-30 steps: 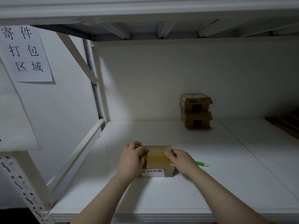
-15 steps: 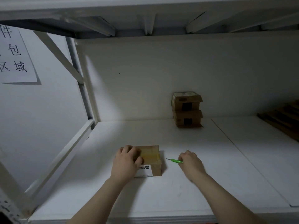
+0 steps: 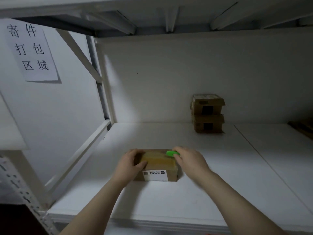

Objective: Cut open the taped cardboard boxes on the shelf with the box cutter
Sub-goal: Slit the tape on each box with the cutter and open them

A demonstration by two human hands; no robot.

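A small brown cardboard box (image 3: pixel 159 164) with tape across its top and a white label on its front lies on the white shelf (image 3: pixel 169 200). My left hand (image 3: pixel 131 162) grips the box's left end, thumb on the top. My right hand (image 3: pixel 189 161) holds the green box cutter (image 3: pixel 171 153) over the box's far right corner; its tip is too blurred to make out.
Two more taped cardboard boxes (image 3: pixel 208 113) are stacked at the back of the shelf against the rear wall. A paper sign (image 3: pixel 32 51) hangs on the left wall. A diagonal shelf brace (image 3: pixel 79 53) and upright stand at left. Dark flat items (image 3: pixel 303 129) lie far right.
My right hand left the box, picked the green box cutter up off the shelf at the right, and brought it over the box's top. My left hand stayed on the box.
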